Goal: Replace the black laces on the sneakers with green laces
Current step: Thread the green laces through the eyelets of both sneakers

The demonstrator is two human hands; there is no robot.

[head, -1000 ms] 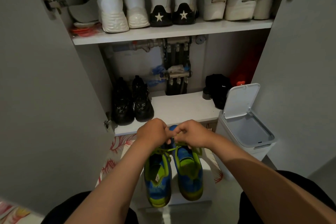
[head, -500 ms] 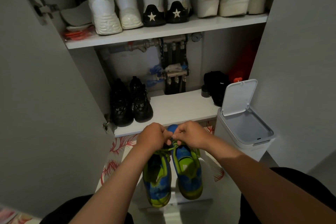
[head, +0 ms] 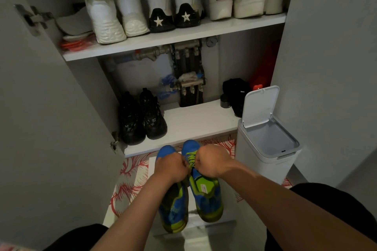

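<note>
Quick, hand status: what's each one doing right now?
Left hand: fingers curled, pinching the green lace.
Right hand: fingers curled, pinching the other side of that green lace.

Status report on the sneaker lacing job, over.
Left hand and right hand both pinching green lace. Lace on the right blue-and-green mesh sneaker. Open white plastic bin alongside, not obstructing.

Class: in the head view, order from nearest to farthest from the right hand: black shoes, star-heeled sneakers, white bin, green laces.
1. green laces, at right hand
2. white bin, right
3. black shoes, lower shelf
4. star-heeled sneakers, upper shelf
</note>
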